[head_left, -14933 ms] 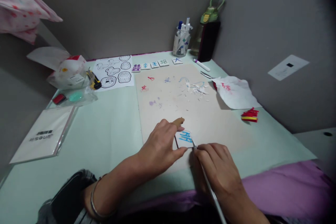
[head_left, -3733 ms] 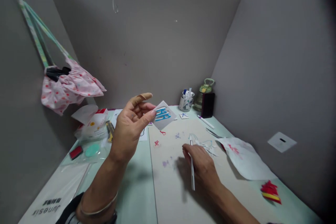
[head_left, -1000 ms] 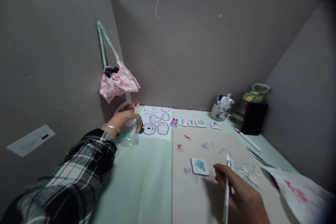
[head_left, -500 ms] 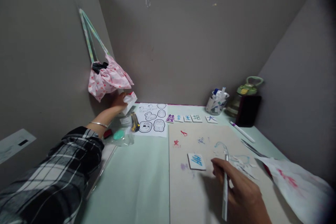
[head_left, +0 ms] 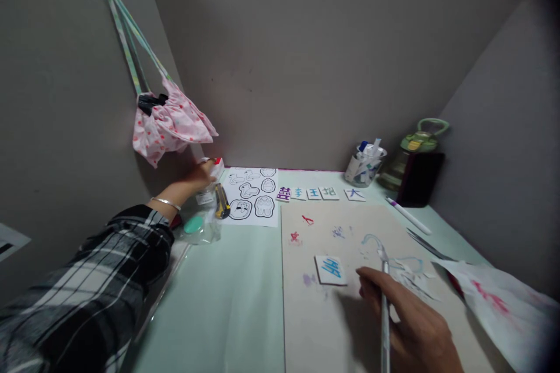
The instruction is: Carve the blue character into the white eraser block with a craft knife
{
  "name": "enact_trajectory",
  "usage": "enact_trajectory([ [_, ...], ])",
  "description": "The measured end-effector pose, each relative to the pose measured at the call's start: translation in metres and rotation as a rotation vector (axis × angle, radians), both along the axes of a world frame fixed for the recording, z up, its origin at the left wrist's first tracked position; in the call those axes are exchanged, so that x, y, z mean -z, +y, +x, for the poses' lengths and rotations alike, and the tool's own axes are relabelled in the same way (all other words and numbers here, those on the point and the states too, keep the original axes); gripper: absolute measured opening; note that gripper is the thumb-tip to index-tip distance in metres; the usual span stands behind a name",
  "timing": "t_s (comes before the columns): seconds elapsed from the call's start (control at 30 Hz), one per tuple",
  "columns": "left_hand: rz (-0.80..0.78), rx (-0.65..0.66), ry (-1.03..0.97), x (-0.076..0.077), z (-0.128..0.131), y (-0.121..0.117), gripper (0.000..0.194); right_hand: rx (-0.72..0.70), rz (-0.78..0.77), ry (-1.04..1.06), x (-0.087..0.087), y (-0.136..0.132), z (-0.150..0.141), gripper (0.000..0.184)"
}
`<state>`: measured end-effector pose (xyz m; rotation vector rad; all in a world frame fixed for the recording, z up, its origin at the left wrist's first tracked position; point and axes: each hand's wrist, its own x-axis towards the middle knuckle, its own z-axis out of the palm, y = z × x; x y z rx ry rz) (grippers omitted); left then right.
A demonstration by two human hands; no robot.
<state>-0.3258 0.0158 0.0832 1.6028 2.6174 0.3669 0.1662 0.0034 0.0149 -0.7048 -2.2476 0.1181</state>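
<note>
At the far left of the desk, my left hand (head_left: 199, 178) is closed on a small white-and-red box (head_left: 217, 168); its fingers are partly blurred. My right hand (head_left: 413, 320) grips a slim silver craft knife (head_left: 385, 315) like a pen, tip pointing away from me. Just left of that hand lies a square white block (head_left: 331, 270) with blue strokes drawn on it. It rests on a beige board (head_left: 306, 326) marked with red and purple stamp prints. Pale shavings (head_left: 413, 280) lie on the board beyond my right hand.
Several small lettered blocks (head_left: 314, 193) line the board's far edge. A printed sheet (head_left: 251, 221), a yellow-black utility knife (head_left: 222, 201) and a plastic bag with a green disc (head_left: 193, 224) lie left. Right are a pen cup (head_left: 365, 169), bottle (head_left: 394, 172), phone (head_left: 422, 180), tweezers (head_left: 431, 246) and stained tissue (head_left: 503, 309).
The white-and-red box, tilted up in my left hand before, now sits lower by the partition. My right hand keeps the knife in about the same place; the view has shifted slightly.
</note>
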Motion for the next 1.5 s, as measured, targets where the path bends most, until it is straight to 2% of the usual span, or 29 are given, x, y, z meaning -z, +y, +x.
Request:
enact_trajectory([
  [0.1, 0.005, 0.005, 0.043, -0.026, 0.019, 0.001, 0.035, 0.099, -0.13, 0.067, -0.006, -0.006, 0.0, 0.02],
  [0.17, 0.025, 0.079, 0.042, -0.039, 0.046, 0.004, 0.041, 0.207, -0.254, 0.143, -0.015, -0.01, -0.003, 0.018],
  [0.23, 0.054, 0.232, 0.002, -0.046, 0.087, 0.004, 0.06, 0.278, -0.366, 0.194, -0.027, -0.014, -0.004, 0.02],
  [0.27, 0.057, 0.336, -0.037, -0.045, 0.111, 0.003, 0.064, 0.308, -0.415, 0.209, -0.034, -0.015, -0.005, 0.021],
  [0.33, 0.005, 0.557, -0.139, -0.035, 0.16, -0.003, 0.071, 0.32, -0.484, 0.218, -0.046, -0.017, -0.003, 0.023],
  [0.4, -0.174, 0.813, -0.355, -0.017, 0.202, -0.009, 0.088, 0.313, -0.528, 0.216, -0.055, -0.018, 0.001, 0.024],
  [0.43, -0.231, 0.892, -0.44, -0.006, 0.218, -0.012, 0.096, 0.309, -0.543, 0.213, -0.057, -0.019, 0.003, 0.025],
  [0.5, -0.229, 0.919, -0.441, 0.017, 0.238, -0.016, 0.107, 0.313, -0.565, 0.203, -0.055, -0.019, 0.008, 0.024],
  [0.57, -0.206, 0.903, -0.442, 0.035, 0.248, -0.018, 0.107, 0.321, -0.568, 0.197, -0.047, -0.018, 0.011, 0.023],
  [0.67, -0.075, 0.935, -0.521, 0.052, 0.255, -0.018, 0.097, 0.332, -0.548, 0.194, -0.027, -0.017, 0.01, 0.022],
  [0.8, 0.069, 0.941, -0.572, 0.065, 0.269, -0.018, 0.092, 0.295, -0.498, 0.127, -0.004, -0.014, 0.006, 0.023],
  [0.9, 0.093, 0.933, -0.636, 0.073, 0.276, -0.016, 0.099, 0.258, -0.361, 0.061, 0.005, -0.009, 0.006, 0.023],
  [0.97, 0.072, 0.933, -0.681, 0.075, 0.276, -0.012, 0.102, 0.257, -0.336, 0.017, 0.007, -0.007, 0.007, 0.023],
  [1.1, 0.028, 0.91, -0.745, 0.078, 0.277, -0.004, 0.105, 0.237, -0.412, -0.031, 0.008, -0.006, 0.008, 0.023],
  [1.2, 0.07, 0.943, -0.773, 0.081, 0.281, 0.002, 0.106, 0.246, -0.444, 0.013, 0.004, -0.007, 0.008, 0.021],
  [1.3, 0.086, 0.988, -0.794, 0.082, 0.284, 0.006, 0.105, 0.308, -0.5, 0.067, -0.005, -0.007, 0.01, 0.019],
  [1.4, 0.016, 1.052, -0.778, 0.079, 0.285, 0.009, 0.102, 0.381, -0.594, 0.104, -0.016, -0.007, 0.015, 0.019],
  [1.5, -0.064, 1.007, -0.72, 0.074, 0.289, 0.007, 0.11, 0.459, -0.588, 0.16, -0.025, -0.007, 0.021, 0.025],
])
